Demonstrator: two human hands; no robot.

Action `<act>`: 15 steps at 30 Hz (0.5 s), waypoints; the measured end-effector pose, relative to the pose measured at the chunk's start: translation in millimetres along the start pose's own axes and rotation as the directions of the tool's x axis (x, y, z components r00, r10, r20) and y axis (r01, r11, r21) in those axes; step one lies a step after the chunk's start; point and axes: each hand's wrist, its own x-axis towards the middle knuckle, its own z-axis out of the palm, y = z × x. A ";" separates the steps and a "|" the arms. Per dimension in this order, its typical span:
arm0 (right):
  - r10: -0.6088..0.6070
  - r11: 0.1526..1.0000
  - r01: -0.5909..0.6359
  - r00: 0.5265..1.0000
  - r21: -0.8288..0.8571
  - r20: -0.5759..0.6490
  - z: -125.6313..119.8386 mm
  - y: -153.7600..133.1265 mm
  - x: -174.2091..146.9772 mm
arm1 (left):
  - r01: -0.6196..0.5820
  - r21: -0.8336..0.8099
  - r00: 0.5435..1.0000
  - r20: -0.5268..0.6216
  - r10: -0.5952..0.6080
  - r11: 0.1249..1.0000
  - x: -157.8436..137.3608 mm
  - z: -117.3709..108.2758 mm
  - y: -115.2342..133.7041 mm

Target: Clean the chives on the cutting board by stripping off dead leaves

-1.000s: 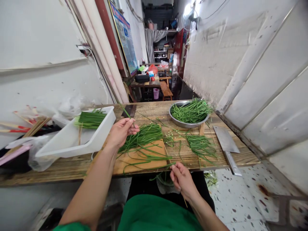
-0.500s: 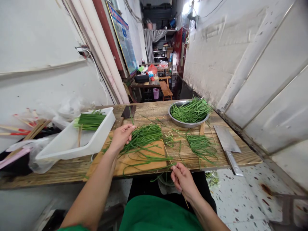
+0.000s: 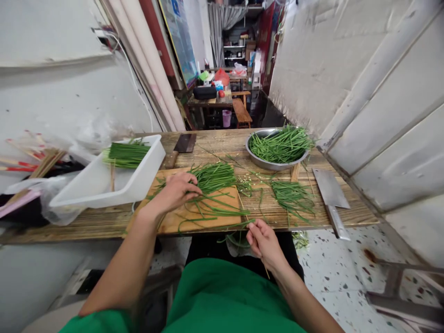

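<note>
My right hand (image 3: 264, 243) is closed in a pinch on a thin bamboo skewer (image 3: 243, 206), which slants up over the cutting board's right edge and pokes out below the hand. Green chive stalks lie at its fingertips. My left hand (image 3: 177, 189) reaches over the wooden cutting board (image 3: 208, 225), thumb and fingers apart at the left side of a pile of chives (image 3: 217, 178). Its fingertips are partly hidden among the stalks. Several loose chives trail over the board towards the right hand.
A white plastic tray (image 3: 86, 200) with a chive bundle stands left. Behind the board lies a dark-bladed cleaver (image 3: 185, 143). A metal bowl (image 3: 274, 165) of chives, flattened chives (image 3: 292, 198) and another cleaver (image 3: 329, 192), its handle past the table edge, are right.
My left hand has come down to the chive pile, and the stalk that stood upright at its fingers no longer shows there. The right hand keeps its hold. The view has tilted down.
</note>
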 end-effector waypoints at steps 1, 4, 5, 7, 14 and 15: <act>-0.001 1.000 0.001 1.000 -0.003 -0.001 0.1 -0.6 -0.7 | -0.038 -0.010 0.998 0.040 0.038 0.999 -2.9 0.3 3.3; 0.010 1.000 -0.010 1.000 -0.006 -0.003 0.1 -0.7 -1.3 | -0.087 -0.026 0.984 0.151 0.090 0.996 -9.9 6.5 8.4; 0.014 1.000 -0.014 1.000 -0.004 -0.003 0.1 -0.3 -1.2 | -0.090 -0.039 0.980 0.176 0.096 0.995 -11.2 9.5 8.5; 0.019 1.000 -0.019 1.000 -0.004 -0.005 0.1 0.6 -0.6 | -0.089 -0.067 0.974 0.204 0.101 0.994 -12.3 14.5 7.2; 0.016 1.000 -0.016 1.000 -0.019 -0.011 1.6 -0.1 0.3 | -0.115 -0.131 0.960 0.239 0.143 0.985 -10.4 13.8 1.5; 0.017 1.000 -0.017 1.000 -0.017 -0.011 1.6 -0.3 0.3 | -0.127 -0.130 0.960 0.232 0.155 0.983 -11.0 13.1 1.2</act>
